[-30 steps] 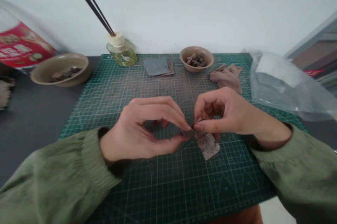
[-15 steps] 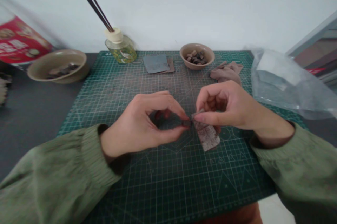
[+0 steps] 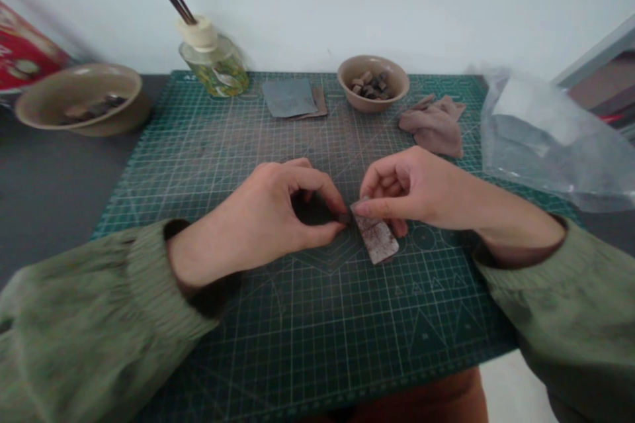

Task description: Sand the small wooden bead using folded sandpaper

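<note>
Between thumb and forefinger, my left hand (image 3: 278,214) pinches a small dark block (image 3: 344,218), mostly covered by the fingertips. Just to its right, my right hand (image 3: 411,188) grips the upper end of a worn piece of sandpaper (image 3: 377,239), thumb on top and fingers beneath. The sandpaper's free end slants down toward me, mottled grey and brown. Its upper edge meets or nearly meets the block; I cannot tell if they touch. Both hands are held over the green cutting mat (image 3: 317,330).
At the back are a reed diffuser (image 3: 213,59), stacked sandpaper sheets (image 3: 289,98), a small bowl (image 3: 372,104) of little blocks and a crumpled cloth (image 3: 434,124). A larger bowl (image 3: 119,115) stands left, a clear plastic bag (image 3: 550,145) right.
The view has tilted and shifted slightly, so the things at the back appear higher. Both hands keep their grips on the block and the sandpaper, which stay close together.
</note>
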The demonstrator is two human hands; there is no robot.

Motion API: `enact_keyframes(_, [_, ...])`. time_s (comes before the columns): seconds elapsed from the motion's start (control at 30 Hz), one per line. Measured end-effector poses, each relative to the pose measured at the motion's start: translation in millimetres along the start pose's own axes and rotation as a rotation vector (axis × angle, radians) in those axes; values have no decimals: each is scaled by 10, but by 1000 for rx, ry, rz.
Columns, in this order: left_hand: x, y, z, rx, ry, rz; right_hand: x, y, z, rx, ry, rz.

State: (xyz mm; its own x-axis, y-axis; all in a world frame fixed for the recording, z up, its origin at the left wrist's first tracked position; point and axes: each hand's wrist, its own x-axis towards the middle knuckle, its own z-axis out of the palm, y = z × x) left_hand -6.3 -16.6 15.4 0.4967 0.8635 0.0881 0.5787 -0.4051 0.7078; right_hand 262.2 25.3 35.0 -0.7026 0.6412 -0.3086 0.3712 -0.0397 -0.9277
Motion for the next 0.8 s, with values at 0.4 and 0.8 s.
enact_keyframes(0.4, [14,18,-22,-27,-21,-15,53,44,103,25,46,-69])
enact_keyframes(0.8, [1,-4,-18,-33,-18,-17,76,50,135,32,78,-80])
